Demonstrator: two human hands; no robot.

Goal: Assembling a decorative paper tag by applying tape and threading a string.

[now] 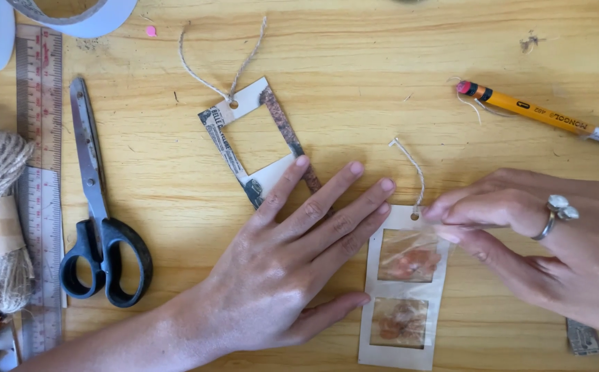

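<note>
pale card bookmark (404, 289) with two windows of pressed orange petals, lying near right on the wooden table (354, 62), pinched at its twine-looped top corner by right hand (554, 241), left hand (292, 269) flat and splayed beside it; likely light, thin, crease-prone, best gripped by the edges.

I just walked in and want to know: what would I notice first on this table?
First, two hands in the middle: the left hand lies flat on the wooden table, and the right hand pinches the top of a pale card tag with two windows showing orange petals. Black-handled scissors lie at the left, and an orange pencil at the upper right.
</note>
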